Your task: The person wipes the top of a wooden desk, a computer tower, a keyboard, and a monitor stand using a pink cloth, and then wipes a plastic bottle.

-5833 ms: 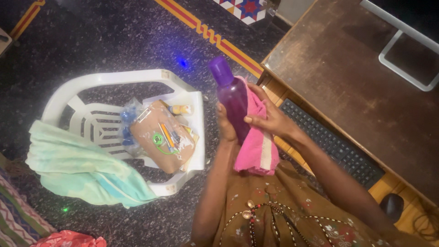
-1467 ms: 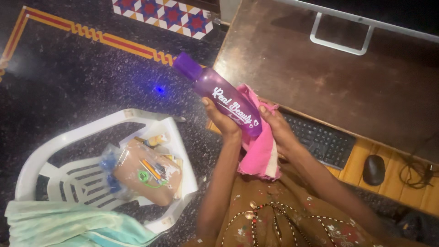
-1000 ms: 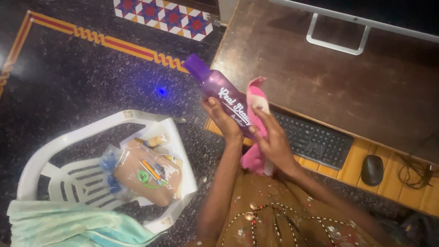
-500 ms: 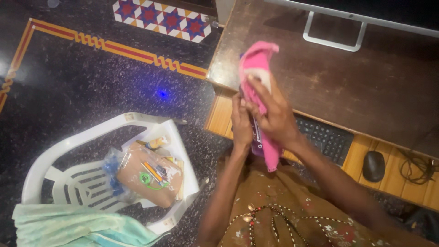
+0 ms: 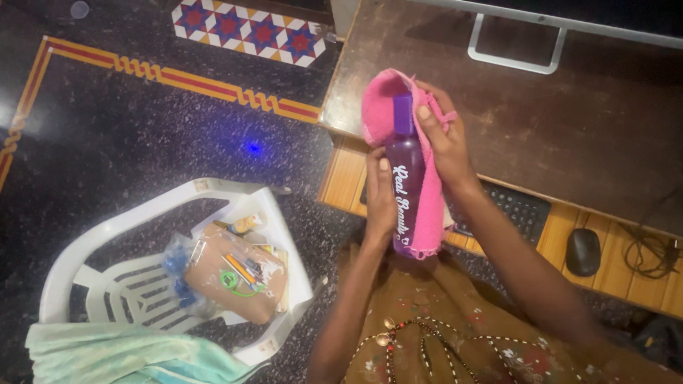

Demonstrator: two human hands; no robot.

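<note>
Brown wooden desk spreads above a white plastic chair. Over the desk's edge, the right hand presses a pink cloth around a purple bottle, fingers curled closed; the left hand clasps the bottle's side.

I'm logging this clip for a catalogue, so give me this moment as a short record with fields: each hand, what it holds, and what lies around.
left hand: left hand grips the purple bottle on its side, fingers wrapped round it
right hand: right hand presses the pink cloth against the bottle near its cap
bottle: upright, cap at top, cloth draped round its back and right side
desk: brown desk behind the hands, keyboard and black mouse on the shelf below
floor side: white plastic chair bearing a clear bag of small items, green cloth over its edge
</note>
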